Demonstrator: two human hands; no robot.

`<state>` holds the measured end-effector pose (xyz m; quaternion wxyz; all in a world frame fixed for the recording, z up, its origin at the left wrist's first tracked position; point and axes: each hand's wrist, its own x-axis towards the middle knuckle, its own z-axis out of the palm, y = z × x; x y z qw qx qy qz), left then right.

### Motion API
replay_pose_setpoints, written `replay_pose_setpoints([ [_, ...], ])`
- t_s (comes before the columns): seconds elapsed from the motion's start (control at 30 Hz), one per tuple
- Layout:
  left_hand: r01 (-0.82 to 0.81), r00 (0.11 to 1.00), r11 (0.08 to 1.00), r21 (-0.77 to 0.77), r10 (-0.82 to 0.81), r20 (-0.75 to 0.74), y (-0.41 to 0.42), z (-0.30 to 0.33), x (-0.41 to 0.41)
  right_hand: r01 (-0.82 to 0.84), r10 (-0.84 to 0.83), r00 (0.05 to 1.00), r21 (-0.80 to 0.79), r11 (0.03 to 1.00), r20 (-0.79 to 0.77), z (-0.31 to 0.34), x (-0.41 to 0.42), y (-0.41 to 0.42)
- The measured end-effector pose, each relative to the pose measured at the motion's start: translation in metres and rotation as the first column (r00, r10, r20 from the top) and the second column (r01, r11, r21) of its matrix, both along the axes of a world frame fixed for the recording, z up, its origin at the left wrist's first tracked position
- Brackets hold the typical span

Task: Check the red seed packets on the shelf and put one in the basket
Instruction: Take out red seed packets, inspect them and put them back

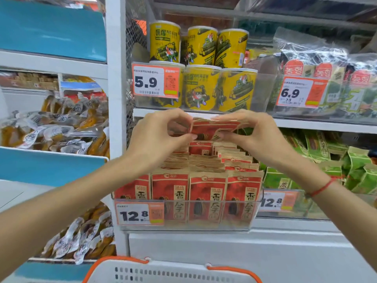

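Rows of red seed packets (206,190) stand upright in a clear shelf bin at the centre. Above the back rows, both hands hold one red seed packet (214,127) lifted out of the stack. My left hand (161,135) pinches its left edge and my right hand (251,133) pinches its right edge, thumbs below and fingers curled over the top. A white basket (173,272) with orange handles sits at the bottom edge, below the shelf.
Yellow snack cans (202,66) fill the shelf above the hands. Green packets (326,160) lie to the right, clear-wrapped snacks (61,129) to the left. A white upright post (116,119) divides the shelves. Price tags (138,214) hang on the bin fronts.
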<state>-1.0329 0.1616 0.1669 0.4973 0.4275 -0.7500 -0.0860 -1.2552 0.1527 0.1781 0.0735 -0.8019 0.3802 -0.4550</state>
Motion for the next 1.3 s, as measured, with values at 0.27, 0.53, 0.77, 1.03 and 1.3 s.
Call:
replay_pose_setpoints([
  [0.27,-0.147,0.97,0.987,0.067,0.13,0.207,-0.049,-0.014,-0.013,0.203,-0.206,0.969,-0.031,0.979,-0.138,-0.025,-0.014,-0.052],
  [0.53,-0.155,0.954,0.981,0.121,0.116,0.278,-0.08,-0.017,-0.015,0.192,-0.179,0.973,0.072,0.979,-0.148,-0.032,-0.015,-0.084],
  [0.77,-0.204,0.883,0.963,0.176,0.103,0.458,-0.096,-0.017,-0.012,0.227,-0.196,0.937,0.078,0.971,-0.289,-0.031,-0.009,-0.091],
  [1.03,-0.233,0.851,0.966,0.112,0.146,0.505,-0.095,-0.02,-0.009,0.305,-0.273,0.902,0.046,0.951,-0.334,-0.021,0.004,-0.086],
  [1.3,-0.157,0.88,0.967,0.202,0.044,0.473,-0.096,-0.024,-0.015,0.477,-0.339,0.784,0.155,0.865,-0.52,-0.032,0.002,-0.091],
])
